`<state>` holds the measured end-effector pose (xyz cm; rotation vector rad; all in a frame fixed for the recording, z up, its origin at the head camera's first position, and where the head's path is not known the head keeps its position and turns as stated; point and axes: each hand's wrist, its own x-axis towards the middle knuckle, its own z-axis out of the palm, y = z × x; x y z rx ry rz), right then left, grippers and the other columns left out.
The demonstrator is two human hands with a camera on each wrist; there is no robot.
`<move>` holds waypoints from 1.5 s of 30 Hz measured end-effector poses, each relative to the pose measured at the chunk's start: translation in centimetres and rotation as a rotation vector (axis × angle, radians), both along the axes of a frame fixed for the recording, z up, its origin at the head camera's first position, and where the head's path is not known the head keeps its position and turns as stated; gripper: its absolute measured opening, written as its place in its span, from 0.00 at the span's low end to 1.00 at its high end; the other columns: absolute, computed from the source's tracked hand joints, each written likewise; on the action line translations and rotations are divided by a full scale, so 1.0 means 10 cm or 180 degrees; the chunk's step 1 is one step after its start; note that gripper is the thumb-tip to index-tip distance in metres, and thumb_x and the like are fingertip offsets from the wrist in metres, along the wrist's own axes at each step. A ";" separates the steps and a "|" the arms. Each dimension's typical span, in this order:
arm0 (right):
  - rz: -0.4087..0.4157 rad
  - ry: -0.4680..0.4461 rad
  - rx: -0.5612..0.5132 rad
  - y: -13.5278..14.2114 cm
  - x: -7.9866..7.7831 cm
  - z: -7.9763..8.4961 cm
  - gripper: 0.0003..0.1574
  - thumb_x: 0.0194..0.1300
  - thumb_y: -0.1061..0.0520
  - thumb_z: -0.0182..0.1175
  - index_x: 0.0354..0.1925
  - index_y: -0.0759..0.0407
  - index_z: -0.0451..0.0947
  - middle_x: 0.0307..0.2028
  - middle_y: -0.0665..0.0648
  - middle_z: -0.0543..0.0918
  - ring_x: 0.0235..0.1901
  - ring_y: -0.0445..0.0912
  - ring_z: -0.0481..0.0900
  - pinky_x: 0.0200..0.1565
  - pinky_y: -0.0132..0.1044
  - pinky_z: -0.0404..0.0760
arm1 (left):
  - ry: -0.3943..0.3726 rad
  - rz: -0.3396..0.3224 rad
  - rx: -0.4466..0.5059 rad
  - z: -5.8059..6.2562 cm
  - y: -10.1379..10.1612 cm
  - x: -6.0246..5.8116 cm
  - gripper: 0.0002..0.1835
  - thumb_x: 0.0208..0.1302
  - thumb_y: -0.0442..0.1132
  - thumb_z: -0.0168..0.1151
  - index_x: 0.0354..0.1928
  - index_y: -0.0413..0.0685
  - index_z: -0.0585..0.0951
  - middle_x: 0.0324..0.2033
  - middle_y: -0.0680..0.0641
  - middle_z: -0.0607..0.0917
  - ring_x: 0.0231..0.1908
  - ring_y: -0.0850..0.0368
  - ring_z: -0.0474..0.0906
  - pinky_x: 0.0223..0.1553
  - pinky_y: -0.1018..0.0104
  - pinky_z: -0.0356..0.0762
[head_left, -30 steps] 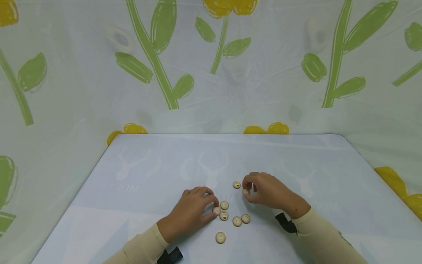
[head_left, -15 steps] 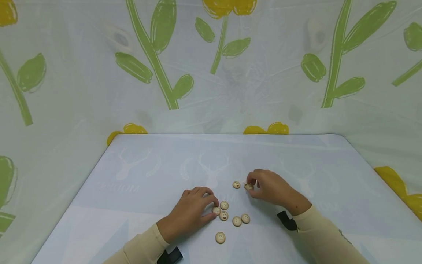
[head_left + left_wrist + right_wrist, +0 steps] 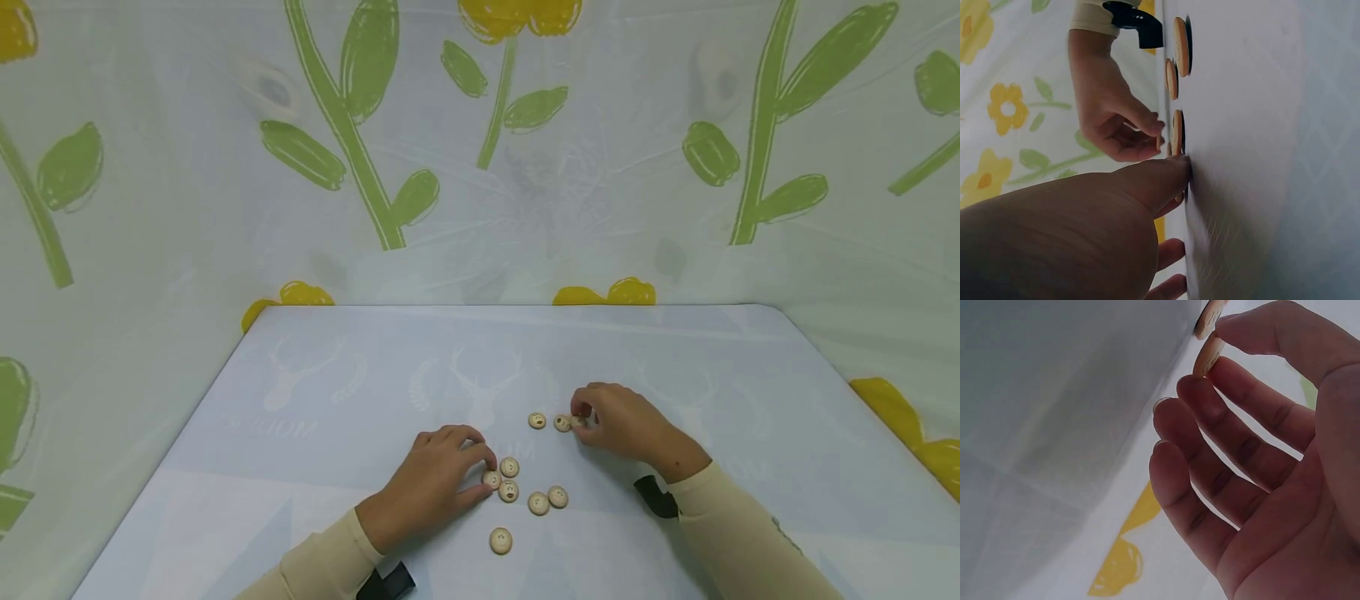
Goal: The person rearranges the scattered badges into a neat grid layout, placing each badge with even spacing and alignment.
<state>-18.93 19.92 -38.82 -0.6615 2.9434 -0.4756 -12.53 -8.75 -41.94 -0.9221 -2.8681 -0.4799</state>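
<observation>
My right hand (image 3: 626,423) pinches a small round wooden disc (image 3: 1209,355) between thumb and forefinger, just above or on the table. Right beside it, on the left, lies another disc (image 3: 562,423) with a dark face mark, and a third disc (image 3: 537,421) stands a little apart further left. My left hand (image 3: 432,475) rests low at the table, thumb and forefinger around one disc (image 3: 492,480). Two more discs, one plain-looking (image 3: 509,467) and one with an open-mouth face (image 3: 508,491), touch or nearly touch that disc. In the left wrist view the thumb partly hides the discs.
A pair of discs (image 3: 538,503) lies between the hands, nearer the front. Closest to me is a single disc (image 3: 501,541). The pale table (image 3: 360,367) has faint deer prints. Behind it hangs a flowered curtain (image 3: 585,208).
My right hand has moved right and slightly away from me. A disc formerly at its fingertips now lies left of them, with another pinched there. The left hand stays put.
</observation>
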 end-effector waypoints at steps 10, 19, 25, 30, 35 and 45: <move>-0.0055 -0.0100 0.0031 0.05 -0.03 -0.01 0.05 0.58 0.60 0.69 0.33 0.54 0.81 0.29 0.48 0.80 0.29 0.41 0.71 0.34 0.35 0.74 | -0.0053 -0.0001 0.0025 0.00 0.00 0.00 0.10 0.63 0.54 0.68 0.44 0.65 0.83 0.53 0.53 0.81 0.60 0.52 0.76 0.51 0.49 0.72; -0.0031 -0.0099 0.0033 0.06 -0.04 -0.01 0.06 0.57 0.62 0.69 0.32 0.55 0.81 0.29 0.48 0.80 0.29 0.41 0.71 0.34 0.35 0.74 | -0.0037 0.0014 0.0012 -0.01 0.00 0.01 0.10 0.63 0.54 0.68 0.44 0.65 0.82 0.53 0.53 0.81 0.59 0.52 0.76 0.51 0.49 0.72; -0.0058 -0.0126 0.0054 0.07 -0.05 -0.02 0.06 0.57 0.62 0.69 0.32 0.55 0.81 0.30 0.49 0.80 0.30 0.41 0.71 0.35 0.36 0.74 | -0.0036 0.0014 -0.0004 0.01 0.00 0.00 0.10 0.63 0.54 0.68 0.44 0.65 0.82 0.53 0.53 0.81 0.60 0.52 0.76 0.51 0.49 0.72; -0.0098 -0.0178 0.0070 0.06 -0.06 -0.03 0.06 0.57 0.62 0.70 0.33 0.55 0.81 0.30 0.49 0.78 0.31 0.42 0.71 0.36 0.36 0.74 | -0.0039 0.0015 0.0011 0.01 0.00 0.00 0.10 0.63 0.54 0.68 0.44 0.65 0.82 0.53 0.53 0.81 0.60 0.52 0.76 0.51 0.49 0.72; -0.0133 -0.0213 0.0061 0.06 -0.06 -0.03 0.06 0.57 0.62 0.70 0.34 0.55 0.81 0.30 0.49 0.78 0.31 0.42 0.71 0.36 0.36 0.74 | -0.0034 0.0018 0.0037 0.00 -0.01 0.00 0.10 0.63 0.54 0.68 0.44 0.66 0.82 0.53 0.53 0.81 0.60 0.52 0.76 0.52 0.49 0.72; -0.0067 -0.0278 -0.0017 0.08 -0.01 -0.02 0.12 0.61 0.61 0.67 0.44 0.57 0.80 0.32 0.50 0.79 0.31 0.42 0.71 0.34 0.34 0.74 | -0.0046 -0.0014 0.0006 0.01 -0.01 -0.01 0.11 0.63 0.55 0.68 0.44 0.66 0.82 0.54 0.53 0.81 0.60 0.52 0.76 0.51 0.49 0.73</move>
